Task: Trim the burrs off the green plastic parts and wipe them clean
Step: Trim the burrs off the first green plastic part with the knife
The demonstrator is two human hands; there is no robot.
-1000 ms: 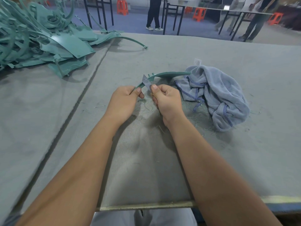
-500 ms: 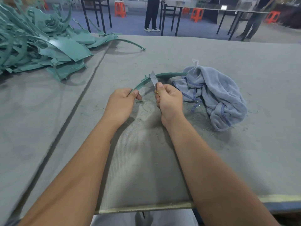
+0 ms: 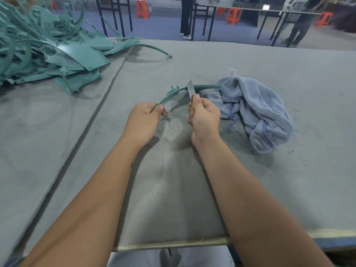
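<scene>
Now the green plastic strip [image 3: 204, 86] is a thin, curved piece, like a long arc, with small tabs standing up near its middle. Its colour is a dull blue-green and its surface looks smooth. The left hand [image 3: 143, 121] grips the near end of the strip between thumb and curled fingers, and the strip rises from this hand and bends to the right, above the desk [image 3: 289, 180]. Its far end reaches the grey-blue cloth [image 3: 258, 112], which lies crumpled on the desk just to the right of the hands.

The right hand [image 3: 205, 117] is closed around a small blade [image 3: 190, 89]; the flat metal tip stands up out of the fist and touches the strip from the near side, to the right of the tabs. So the strip lies between the two hands and a little beyond them.

Thin green shavings [image 3: 173, 128] are scattered on the grey cover of the desk under and around the hands. At the far left corner a big pile of green parts [image 3: 48, 53] lies in a heap, well apart from the hands, and one long curved piece [image 3: 154, 48] sticks out of it to the right.
</scene>
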